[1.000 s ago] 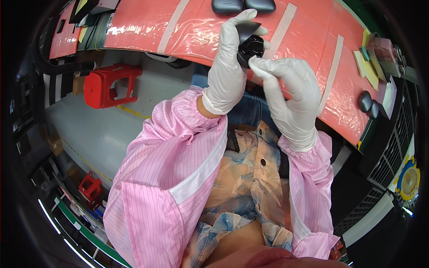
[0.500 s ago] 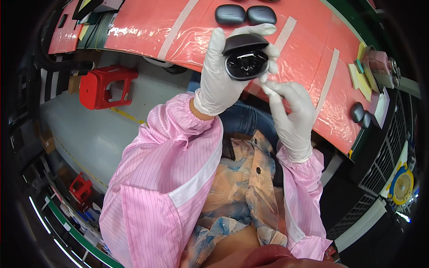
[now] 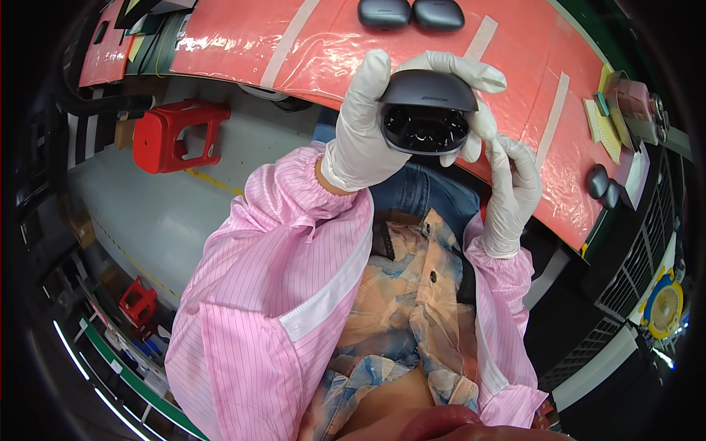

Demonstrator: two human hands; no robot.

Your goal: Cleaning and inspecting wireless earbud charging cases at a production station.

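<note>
**A small dark case held up in gloved hands**

Near the top middle of the frame, the left hand (image 3: 368,136) in a white rubber glove holds a small, rounded, dark grey plastic earbud case (image 3: 426,114). The case is open, with its lid tipped up, and the shiny black inside faces the camera. The thumb runs up the left side of the case and the other fingers wrap around the back and top, so the hand is closed snugly around it.

The right hand (image 3: 511,187), also in a white glove, sits just below and to the right. Its fingertips reach up to the right edge of the case. I cannot tell if they pinch it or only touch it.

The case looks light and hard. Its smooth shell could slip in a glove, and the thin hinge of the lid looks like the weak part. The best place to hold it looks like the thick bottom half, on both sides.

Two more closed dark cases (image 3: 412,13) lie at the top on the long red table (image 3: 243,37) with its clear plastic cover. A red plastic stool (image 3: 173,136) stands on the grey floor at the upper left.
</note>
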